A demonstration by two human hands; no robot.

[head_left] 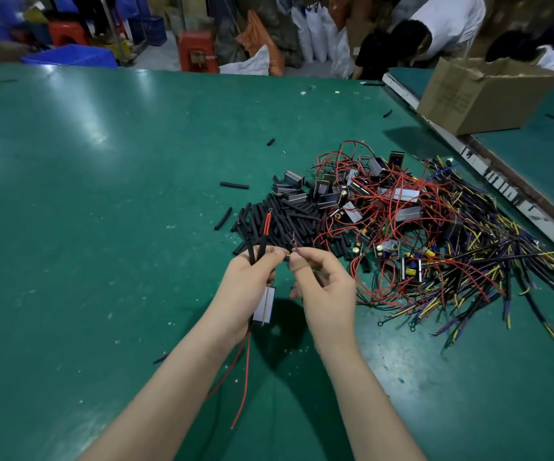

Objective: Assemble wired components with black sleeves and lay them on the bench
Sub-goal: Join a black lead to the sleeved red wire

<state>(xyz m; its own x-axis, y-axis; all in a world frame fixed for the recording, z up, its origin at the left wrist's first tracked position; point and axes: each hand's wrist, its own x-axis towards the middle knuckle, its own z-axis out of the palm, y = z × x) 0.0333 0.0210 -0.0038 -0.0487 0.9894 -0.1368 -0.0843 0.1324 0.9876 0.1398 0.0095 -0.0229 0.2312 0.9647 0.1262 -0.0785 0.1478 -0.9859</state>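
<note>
Green surface carried loose black sleeves. Left hand gripped component and sleeve; right hand pinched a wire end, best threaded straight and steady.

cardboard box, red stools, blue crates

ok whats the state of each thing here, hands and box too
left hand: grips two black sleeves and a component
right hand: pinches a thin wire end
cardboard box: open, flaps up
sleeve pile: loose on the bench
wired components: tangled heap
</note>
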